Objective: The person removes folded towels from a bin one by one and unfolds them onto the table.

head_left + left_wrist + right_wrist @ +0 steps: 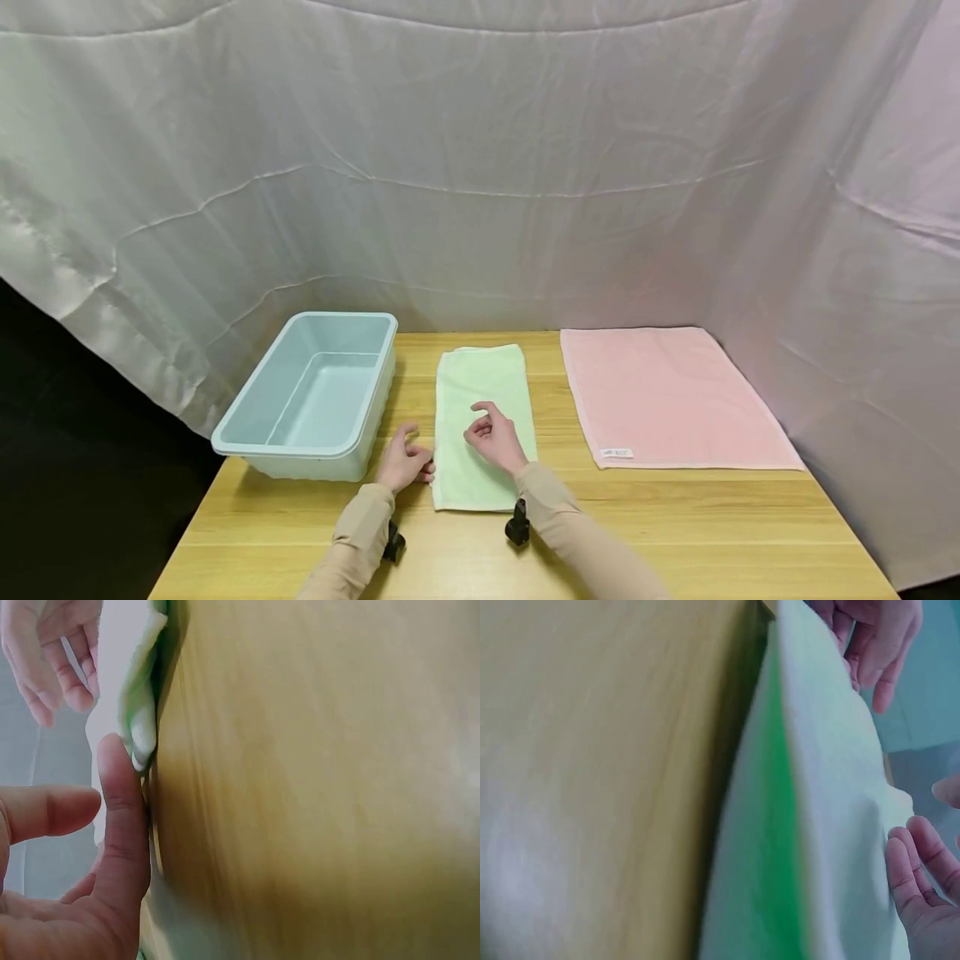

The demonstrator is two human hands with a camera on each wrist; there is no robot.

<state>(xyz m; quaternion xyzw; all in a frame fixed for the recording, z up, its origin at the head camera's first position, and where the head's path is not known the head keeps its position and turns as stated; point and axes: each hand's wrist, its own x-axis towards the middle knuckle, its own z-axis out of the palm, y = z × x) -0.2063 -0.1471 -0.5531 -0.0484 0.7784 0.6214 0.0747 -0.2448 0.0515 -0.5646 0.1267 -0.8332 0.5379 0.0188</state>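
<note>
A pale green towel (pixel 480 379), folded into a long strip, lies on the table. My left hand (pixel 405 462) is at its left edge near the front. In the left wrist view, the left thumb (pixel 124 825) lies low along the tabletop, its tip overlapping the towel's folded edge, apart from the forefinger. My right hand (pixel 497 440) is over the towel's middle with loosely bent fingers. Seen from the right wrist, its fingertips (pixel 901 874) are right at the towel's surface (pixel 840 795), gripping nothing. The towel's layers part slightly along the near edge.
A light blue plastic basin (pixel 341 453) stands at the left, with bare insides. A pink towel (pixel 667 400) with a white label is spread flat at the right. Grey curtain (pixel 480 167) hangs behind the wooden table (pixel 675 533).
</note>
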